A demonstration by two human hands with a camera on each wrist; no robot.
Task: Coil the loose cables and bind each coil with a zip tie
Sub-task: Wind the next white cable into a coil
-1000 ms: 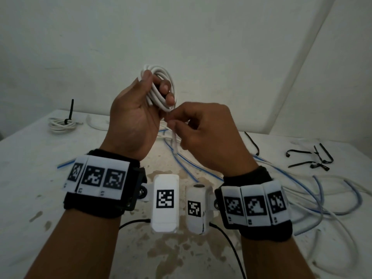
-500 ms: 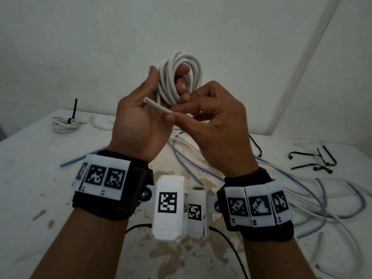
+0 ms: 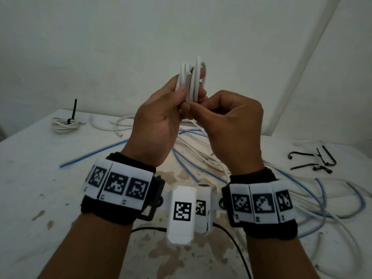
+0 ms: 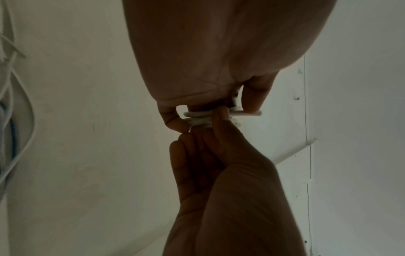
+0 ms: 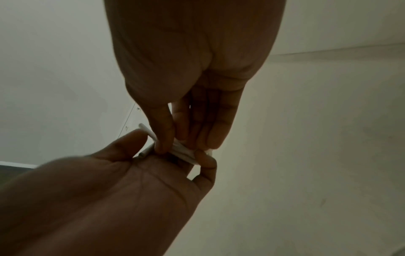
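Up above the table (image 3: 30, 178), both hands are on the white cable coil (image 3: 193, 81). Left hand (image 3: 159, 117) has thumb and fingers wrapped around the bunched loops, cut end poking up at 12 o'clock. Right hand (image 3: 231, 119) pinches the coil's bottom. Loose cables (image 3: 201, 158) sprawl underneath, black zip ties (image 3: 314, 162) at 3 o'clock, a tied coil (image 3: 64, 125) at 10 o'clock.

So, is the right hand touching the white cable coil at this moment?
Touching. In the right wrist view, the right hand pinches the white cable coil with thumb and fingertips; the left hand grips the same coil from below.
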